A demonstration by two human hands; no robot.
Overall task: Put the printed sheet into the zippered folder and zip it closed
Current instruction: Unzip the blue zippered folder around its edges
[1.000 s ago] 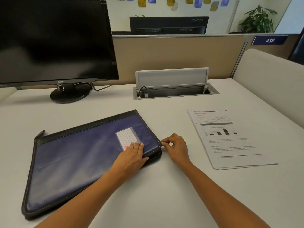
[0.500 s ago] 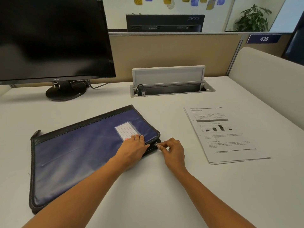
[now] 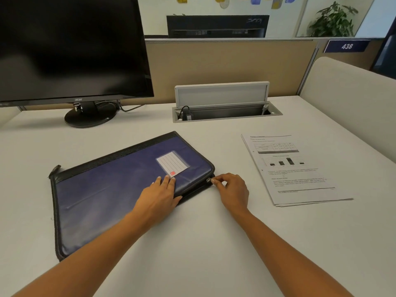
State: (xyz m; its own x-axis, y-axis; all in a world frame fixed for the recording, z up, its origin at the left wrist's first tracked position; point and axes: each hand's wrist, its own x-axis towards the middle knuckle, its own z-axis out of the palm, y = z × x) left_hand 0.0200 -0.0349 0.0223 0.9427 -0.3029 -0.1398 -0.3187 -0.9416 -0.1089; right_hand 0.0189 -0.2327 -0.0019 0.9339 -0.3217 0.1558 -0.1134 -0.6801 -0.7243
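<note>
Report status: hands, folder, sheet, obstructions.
Left hand flat on blue folder. Right hand pinching zipper pull at folder's corner. Printed sheet on desk beside it, not inside. Nothing blocking.

A blue zip folder (image 3: 107, 196) flat on the white desk (image 3: 192, 243), black edge all round, a small lined card (image 3: 172, 163) on top. The left hand (image 3: 159, 195) flat on the folder near its right corner, fingers straight. The right hand (image 3: 232, 189) just beside that corner, pinching the little silver zip pull (image 3: 209, 180) with thumb and finger. The printed sheet (image 3: 295, 170) with a bar chart, lying on the desk to the right, apart from the folder. A big dark screen (image 3: 70, 46) at the back left. An open cable box (image 3: 225, 112) set in the desk behind. A green plant (image 3: 334, 20) far back on the right.
</note>
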